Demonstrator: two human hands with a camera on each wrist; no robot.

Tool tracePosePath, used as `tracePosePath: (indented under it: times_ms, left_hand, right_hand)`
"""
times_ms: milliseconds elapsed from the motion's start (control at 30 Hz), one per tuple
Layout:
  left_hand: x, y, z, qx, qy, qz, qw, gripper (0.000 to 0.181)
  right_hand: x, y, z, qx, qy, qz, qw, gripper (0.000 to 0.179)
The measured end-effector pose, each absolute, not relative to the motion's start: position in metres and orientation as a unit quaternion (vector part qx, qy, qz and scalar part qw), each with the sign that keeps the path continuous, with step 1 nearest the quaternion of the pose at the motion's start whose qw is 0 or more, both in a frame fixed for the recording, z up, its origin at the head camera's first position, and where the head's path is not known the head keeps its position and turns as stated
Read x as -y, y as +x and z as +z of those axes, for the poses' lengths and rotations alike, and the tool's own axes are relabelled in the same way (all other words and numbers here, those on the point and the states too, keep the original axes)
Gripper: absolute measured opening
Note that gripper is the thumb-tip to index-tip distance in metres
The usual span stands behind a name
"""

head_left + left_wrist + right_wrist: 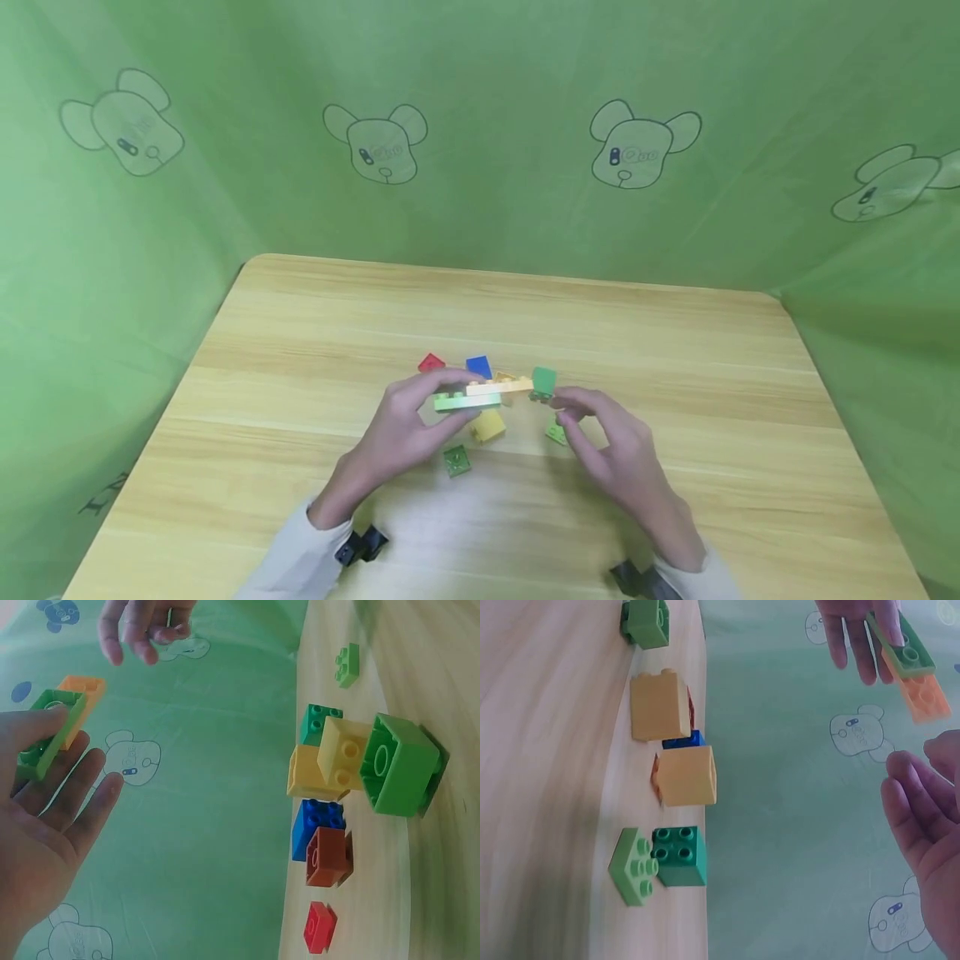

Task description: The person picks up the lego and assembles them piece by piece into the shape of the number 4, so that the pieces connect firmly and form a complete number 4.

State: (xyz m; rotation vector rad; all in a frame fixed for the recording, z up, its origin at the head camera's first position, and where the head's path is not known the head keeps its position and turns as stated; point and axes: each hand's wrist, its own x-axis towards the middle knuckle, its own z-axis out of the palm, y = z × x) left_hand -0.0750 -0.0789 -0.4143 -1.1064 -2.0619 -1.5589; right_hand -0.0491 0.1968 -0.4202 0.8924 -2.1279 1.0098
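My left hand [401, 425] pinches a light green flat building brick [450, 403] between thumb and fingers, raised above the table. Joined to it, offset to the right, is an orange flat brick [517, 386]; the left wrist view shows their hollow undersides. Facing the orange brick's free end is my right hand [622, 446], its fingers loosely bent and holding nothing. In the head view its fingertips are close beside a dark green brick [544, 381], while the right wrist view shows that brick [681, 859] down on the table.
Around the hands on the wooden table [300, 333] lie a red brick [431, 362], a blue brick [478, 365], a yellow brick [489, 425], a green brick [457, 461] and a small light green brick [555, 432]. The left wrist view adds a brownish-red brick [328, 857]. Green curtain [510, 217] surrounds the table.
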Motion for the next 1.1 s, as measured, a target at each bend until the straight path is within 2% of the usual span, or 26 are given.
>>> tracePosePath:
  times_ms: [133,333,533,700,933,1100]
  left_hand:
    - [0.079,-0.076,-0.414,0.720,-0.385,-0.553,0.168,0.039]
    - [0.079,-0.076,-0.414,0.717,-0.383,-0.559,0.167,0.039]
    - [0.079,-0.076,-0.414,0.718,-0.380,-0.561,0.157,0.042]
    - [0.080,-0.074,-0.415,0.719,-0.380,-0.561,0.154,0.044]
    - [0.079,-0.075,-0.416,0.706,-0.392,-0.568,0.160,0.042]
    - [0.080,-0.074,-0.416,0.714,-0.381,-0.565,0.158,0.040]
  right_hand:
    - [-0.203,-0.048,-0.424,0.813,0.325,0.382,0.294,0.036]
    - [-0.213,-0.046,-0.434,0.836,0.315,0.367,0.259,0.020]
    - [-0.220,-0.045,-0.446,0.861,0.305,0.341,0.222,0.035]
    - [-0.223,-0.045,-0.456,0.887,0.280,0.321,0.180,0.035]
    - [-0.226,-0.047,-0.467,0.932,0.217,0.279,0.078,0.034]
    - [-0.229,-0.049,-0.475,0.940,0.218,0.255,0.059,0.039]
